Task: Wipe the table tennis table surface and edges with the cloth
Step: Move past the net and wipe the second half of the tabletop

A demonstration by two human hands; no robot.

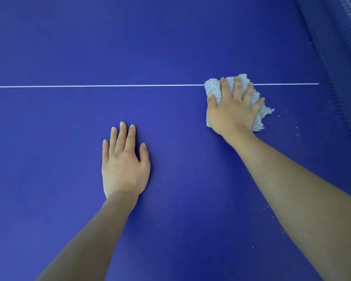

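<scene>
The blue table tennis table (pixel 69 128) fills the view, with a thin white line (pixel 89 86) running left to right across it. A pale grey fluffy cloth (pixel 213 87) lies bunched on the table over the right part of that line. My right hand (pixel 233 110) presses flat on the cloth with fingers spread. My left hand (pixel 123 161) rests flat on the bare table, nearer to me and to the left, holding nothing.
The dark net (pixel 340 67) runs along the right side, from the top right corner downward. Small white specks (pixel 297 128) lie on the surface just right of the cloth and further down beside my right forearm.
</scene>
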